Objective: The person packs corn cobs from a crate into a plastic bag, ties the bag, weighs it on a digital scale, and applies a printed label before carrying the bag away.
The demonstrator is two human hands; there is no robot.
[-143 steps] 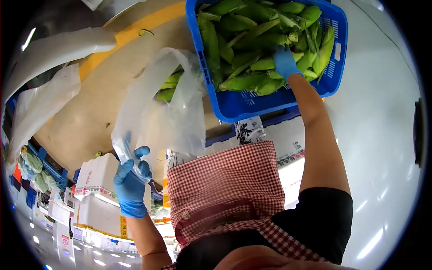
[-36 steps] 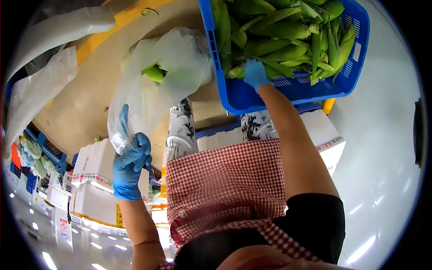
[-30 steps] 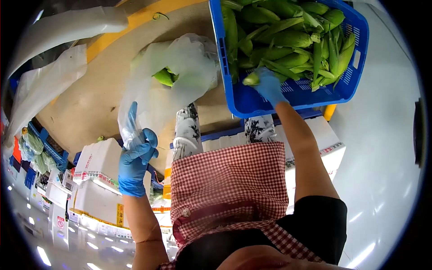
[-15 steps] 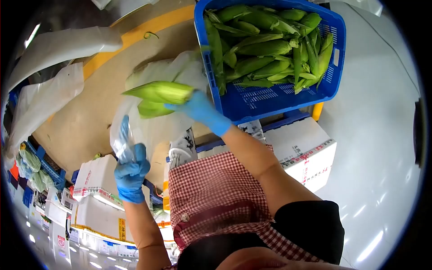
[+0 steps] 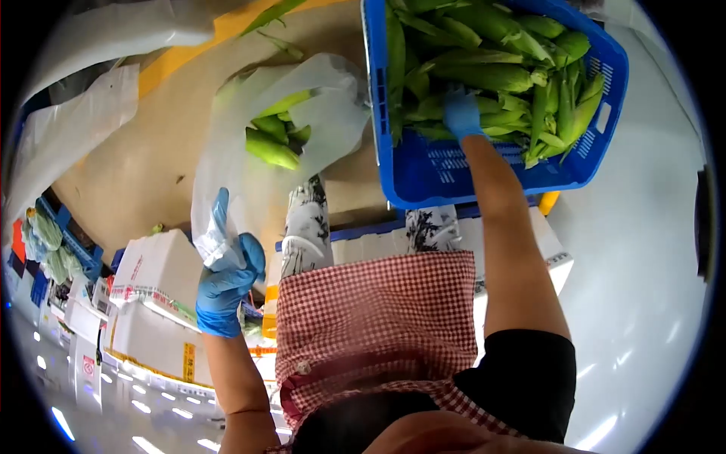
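My left hand [image 5: 224, 289], in a blue glove, is closed on the gathered edge of a clear plastic bag [image 5: 333, 144], its index finger sticking up inside the film. Several green ears of corn in husk [image 5: 272, 140] lie in the bag, seen through its opening. My right hand [image 5: 463, 113], also gloved in blue, reaches down into a blue crate [image 5: 412, 189] and touches the husked corn [image 5: 484, 76] heaped there. Its fingertips are partly hidden among the ears, so I cannot tell whether they grip one.
White foam boxes [image 5: 155, 265] are stacked at lower left, near a blue crate with green vegetables [image 5: 49, 246]. Plastic sheeting [image 5: 91, 121] hangs at upper left. Loose husk leaves [image 5: 276, 15] lie at the top edge. A yellow line [image 5: 170, 76] crosses the tan floor.
My right hand has let go of the corn it carried over the bag and moved right into the crate. More corn now shows in the bag. My left hand keeps its hold.
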